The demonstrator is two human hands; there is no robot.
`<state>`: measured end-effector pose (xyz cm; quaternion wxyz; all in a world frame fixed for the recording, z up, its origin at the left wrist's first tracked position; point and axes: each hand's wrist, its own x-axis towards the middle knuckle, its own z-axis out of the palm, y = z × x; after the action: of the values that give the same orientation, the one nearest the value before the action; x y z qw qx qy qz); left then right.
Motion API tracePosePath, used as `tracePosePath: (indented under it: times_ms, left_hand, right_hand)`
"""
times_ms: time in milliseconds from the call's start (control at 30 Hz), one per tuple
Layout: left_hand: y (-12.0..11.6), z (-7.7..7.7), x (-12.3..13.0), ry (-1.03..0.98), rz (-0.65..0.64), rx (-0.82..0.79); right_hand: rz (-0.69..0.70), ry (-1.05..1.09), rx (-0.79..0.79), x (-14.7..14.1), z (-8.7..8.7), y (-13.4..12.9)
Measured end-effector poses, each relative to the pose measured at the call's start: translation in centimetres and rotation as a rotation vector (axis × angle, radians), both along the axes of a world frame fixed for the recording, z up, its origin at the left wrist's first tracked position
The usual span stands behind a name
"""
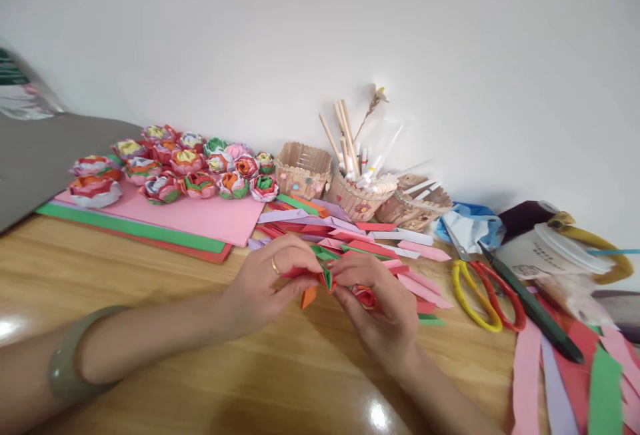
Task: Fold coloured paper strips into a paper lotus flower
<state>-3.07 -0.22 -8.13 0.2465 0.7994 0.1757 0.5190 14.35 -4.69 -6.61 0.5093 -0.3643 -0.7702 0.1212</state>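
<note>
Over the middle of the table, my left hand [273,285] and my right hand [383,305] pinch a small bundle of folded paper strips [327,279] between thumbs and fingertips. Green and orange-red folds show in the gap between the hands. From under my left fingertips an orange paper end [309,297] sticks out. A red and pink folded bit [364,295] shows between the fingers of my right hand; how it joins the rest is hidden. Just behind both hands lies a loose pile of folded paper strips [345,227] in red, pink, lilac, white and green.
Several folded paper flowers [199,183] rest on stacked coloured sheets [235,216] at the left. Against the wall stand wooden-stick baskets [304,178], one holding sticks and pens. To the right are scissors [475,301], a dark green cutter [543,318], a white tub [545,255] and cut paper strips [603,388].
</note>
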Motion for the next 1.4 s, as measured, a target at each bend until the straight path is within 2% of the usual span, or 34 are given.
tracePosePath:
  times_ms: [233, 500, 733, 833, 900, 1067, 1400]
  left_hand:
    - [-0.04, -0.03, 0.08, -0.021, 0.020, -0.022]
    - [0.06, 0.04, 0.05, -0.018, -0.017, -0.036]
    - [0.03, 0.51, -0.02, 0.015, -0.061, -0.033]
    - [-0.36, 0.81, 0.05, 0.064, -0.122, -0.052]
    - [-0.63, 0.78, 0.13, 0.041, -0.152, -0.139]
    - [-0.75, 0.36, 0.29, -0.091, -0.154, -0.510]
    - [-0.59, 0.75, 0.48, -0.085, -0.134, -0.640]
  right_hand:
    - [-0.001, -0.012, 0.023, -0.07, 0.12, 0.09]
    - [-0.001, -0.004, 0.014, -0.12, 0.10, 0.10]
    - [0.046, 0.012, -0.056, 0.23, -0.13, 0.10]
    - [0.055, 0.053, -0.102, 0.21, -0.08, 0.18]
    - [0.059, 0.097, -0.148, 0.12, 0.04, 0.24]
    - [0.081, 0.176, -0.225, 0.09, 0.19, 0.35]
    - [0.101, 0.078, -0.157, 0.57, -0.19, 0.66]
